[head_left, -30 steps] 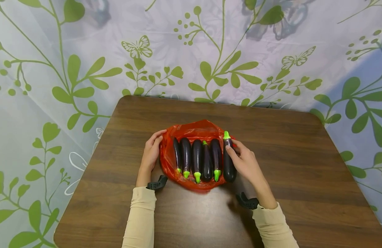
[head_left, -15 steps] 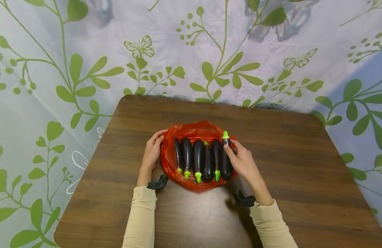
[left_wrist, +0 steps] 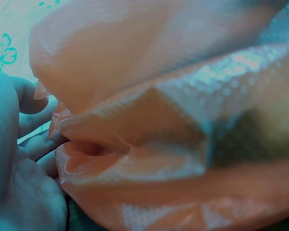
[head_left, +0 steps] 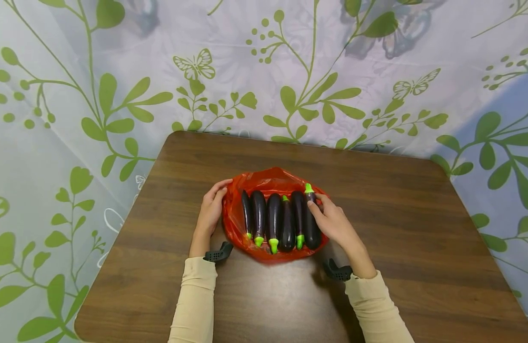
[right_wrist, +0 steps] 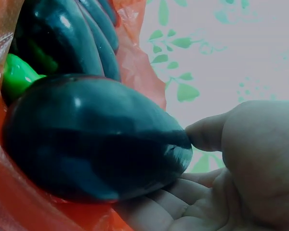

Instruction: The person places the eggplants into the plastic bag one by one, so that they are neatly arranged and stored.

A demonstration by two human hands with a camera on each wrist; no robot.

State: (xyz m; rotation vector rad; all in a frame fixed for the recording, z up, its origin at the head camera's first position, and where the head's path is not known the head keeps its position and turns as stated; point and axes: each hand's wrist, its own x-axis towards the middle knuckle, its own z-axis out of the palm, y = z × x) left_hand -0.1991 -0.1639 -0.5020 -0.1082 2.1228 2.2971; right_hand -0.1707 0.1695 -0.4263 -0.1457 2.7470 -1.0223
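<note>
A red plastic bag (head_left: 264, 181) lies open on the table, holding a row of dark purple eggplants (head_left: 273, 216) with bright green stems. At its left side my left hand (head_left: 210, 209) pinches the bag's edge between thumb and fingers; the left wrist view shows the thin plastic (left_wrist: 120, 120) filling most of the frame. My right hand (head_left: 332, 220) grips the rightmost eggplant (head_left: 312, 227), stem pointing away. In the right wrist view the thumb is on one side of this eggplant (right_wrist: 96, 139) and the fingers lie beneath it. It sits inside the bag's right edge, beside the others.
The brown wooden table (head_left: 396, 214) extends on both sides of the bag. Behind it hangs a pale cloth (head_left: 264, 71) printed with green leaves and butterflies. A black wrist mount (head_left: 218, 253) is worn on each arm.
My right hand has moved left with the eggplant, bringing it from the bag's right edge in against the row. The left hand stays at the bag's edge.
</note>
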